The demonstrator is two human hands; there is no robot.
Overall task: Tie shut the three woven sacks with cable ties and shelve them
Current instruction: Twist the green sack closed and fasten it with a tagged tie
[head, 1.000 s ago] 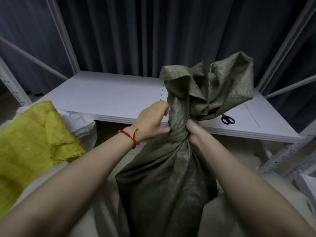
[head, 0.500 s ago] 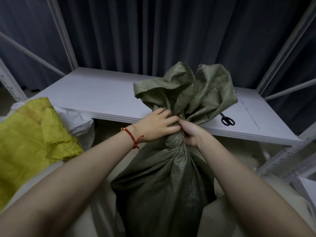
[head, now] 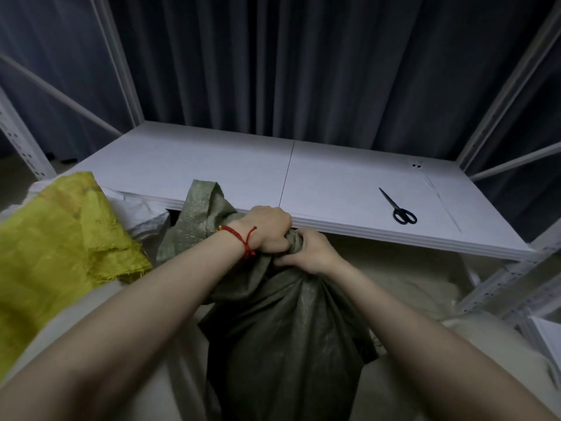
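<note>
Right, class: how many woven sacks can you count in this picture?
3: a green sack in the centre, a yellow sack at the left, and a white sack just behind the yellow one. Others may be hidden among the pale material below.

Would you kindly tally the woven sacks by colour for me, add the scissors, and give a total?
Green sack: 1
Yellow sack: 1
White sack: 1, partly hidden behind the yellow one
Scissors: 1
Total: 4
</note>
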